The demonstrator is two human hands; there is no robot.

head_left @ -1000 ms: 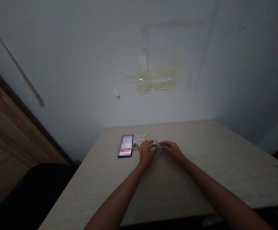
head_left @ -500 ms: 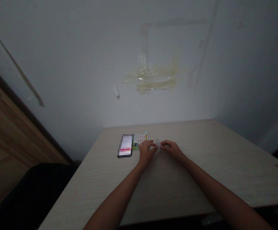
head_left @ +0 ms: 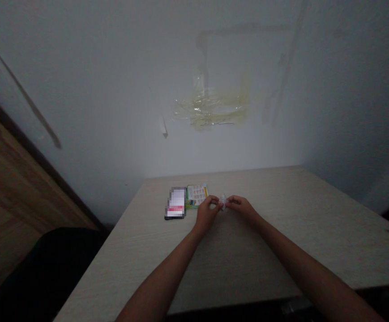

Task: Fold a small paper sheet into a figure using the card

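Note:
Over the far half of the table, my left hand (head_left: 208, 211) and my right hand (head_left: 243, 207) meet at a small whitish, see-through piece (head_left: 223, 201), which looks like crinkled plastic; its exact kind is too small to make out. Thumb and fingers of each hand pinch it, the left from its left side and the right from its right side. Just left of my left hand lies a printed leaflet (head_left: 197, 193) in green, white and yellow, its lower right corner partly covered by my fingers. A phone (head_left: 177, 203) with a lit, blurred screen lies beside the leaflet.
The pale wooden table (head_left: 281, 232) reaches back to a grey wall (head_left: 120, 112) with peeling clear tape (head_left: 211, 109) on it. A black rounded object (head_left: 56, 264) and a wooden panel (head_left: 2, 192) stand to the left. Dark space shows below the front edge.
My left fingers have drawn in from over the leaflet and closed toward the whitish piece. The piece now sits more upright and compact between both hands. Leaflet and phone have stayed put.

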